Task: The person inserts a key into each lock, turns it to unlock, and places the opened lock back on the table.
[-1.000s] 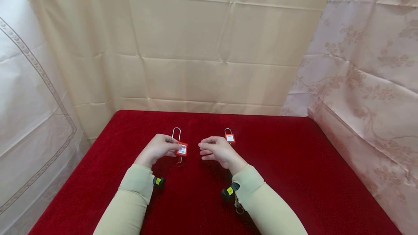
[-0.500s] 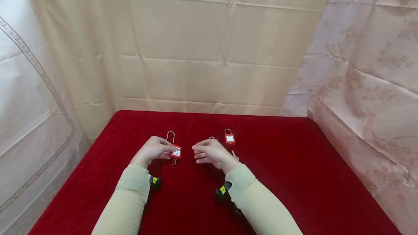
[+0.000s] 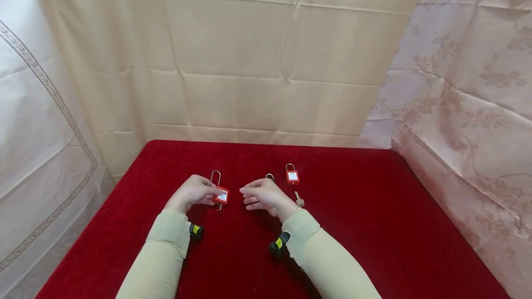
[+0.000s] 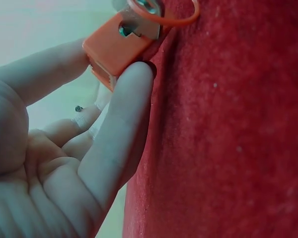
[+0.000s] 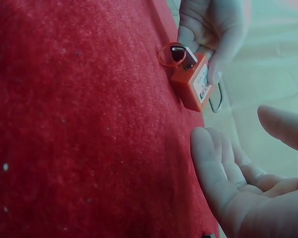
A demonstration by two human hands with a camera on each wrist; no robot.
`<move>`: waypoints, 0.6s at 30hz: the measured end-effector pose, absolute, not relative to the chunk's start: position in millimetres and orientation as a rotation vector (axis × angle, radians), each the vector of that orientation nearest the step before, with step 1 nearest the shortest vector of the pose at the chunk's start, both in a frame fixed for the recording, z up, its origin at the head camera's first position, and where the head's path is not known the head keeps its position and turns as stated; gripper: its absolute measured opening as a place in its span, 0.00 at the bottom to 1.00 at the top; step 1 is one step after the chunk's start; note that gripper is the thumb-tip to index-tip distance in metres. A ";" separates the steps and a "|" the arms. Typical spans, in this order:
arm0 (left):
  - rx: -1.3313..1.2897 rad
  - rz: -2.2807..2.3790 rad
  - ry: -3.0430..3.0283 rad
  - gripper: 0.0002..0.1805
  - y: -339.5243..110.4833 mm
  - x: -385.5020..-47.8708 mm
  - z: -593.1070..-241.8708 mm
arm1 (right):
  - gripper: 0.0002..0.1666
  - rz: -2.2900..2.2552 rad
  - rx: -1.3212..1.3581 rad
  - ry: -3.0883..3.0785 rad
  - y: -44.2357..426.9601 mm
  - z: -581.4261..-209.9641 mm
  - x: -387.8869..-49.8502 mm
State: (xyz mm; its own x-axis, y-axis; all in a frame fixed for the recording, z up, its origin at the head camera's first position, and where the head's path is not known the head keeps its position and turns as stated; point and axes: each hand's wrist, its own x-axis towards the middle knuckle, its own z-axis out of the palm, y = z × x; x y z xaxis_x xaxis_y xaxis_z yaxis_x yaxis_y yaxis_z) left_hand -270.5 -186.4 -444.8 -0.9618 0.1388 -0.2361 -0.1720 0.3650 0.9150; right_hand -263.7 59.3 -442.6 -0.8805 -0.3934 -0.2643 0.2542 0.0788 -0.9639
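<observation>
Far left: white cloth (image 3: 50, 105), hanging, with a patterned band running down it. Beige cloth (image 3: 232, 59) hangs behind the bench (image 3: 374, 216), which is covered in red pile.

Left hand (image 3: 194, 193): grasping, thumb and fingers pinching the red lock (image 3: 223, 195), thumb on its labelled face. Lock is over the left half of the bench, tilted, shackle (image 3: 215, 171) toward the far side. A metal key (image 4: 148, 27) sits in its near end, a red ring (image 4: 176, 22) hanging from the key. Whether the lock touches the bench, I cannot tell. Pale sleeve and black wrist unit (image 3: 196, 231) on this arm.

Right hand (image 3: 265, 195): released, fingers loosely bent, thumb apart from them in side view, nothing held; fingertips near the red lock, not touching. A second wrist unit (image 3: 277, 244) on this arm.

Just beyond the right hand: a small metal loop (image 3: 269, 175), partly hidden; I cannot tell what it belongs to. Right of that: the far lock (image 3: 293, 177), red, white label up, shackle pointing far. Nearer, beside the right wrist: a loose key (image 3: 299, 202), lying on the bench.

Far right: floral cloth (image 3: 469, 82), creased.
</observation>
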 end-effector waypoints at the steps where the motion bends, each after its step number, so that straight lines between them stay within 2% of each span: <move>1: -0.031 1.624 2.356 0.13 -186.3 -270.1 -444.6 | 0.21 -1.853 -0.138 1.902 58.6 -442.7 -263.6; 18: -0.128 1.562 2.413 0.10 -189.6 -267.1 -442.7 | 0.23 -1.778 -0.156 1.920 57.3 -445.5 -260.8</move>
State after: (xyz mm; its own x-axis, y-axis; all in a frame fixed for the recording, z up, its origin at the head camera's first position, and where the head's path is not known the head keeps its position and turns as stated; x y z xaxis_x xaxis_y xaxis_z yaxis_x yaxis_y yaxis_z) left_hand -267.1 -189.6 -442.7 -0.9615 0.0684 -0.2661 -0.2148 0.4168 0.8833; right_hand -260.8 57.3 -445.5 -0.8611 -0.4183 -0.2890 0.2559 0.1346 -0.9573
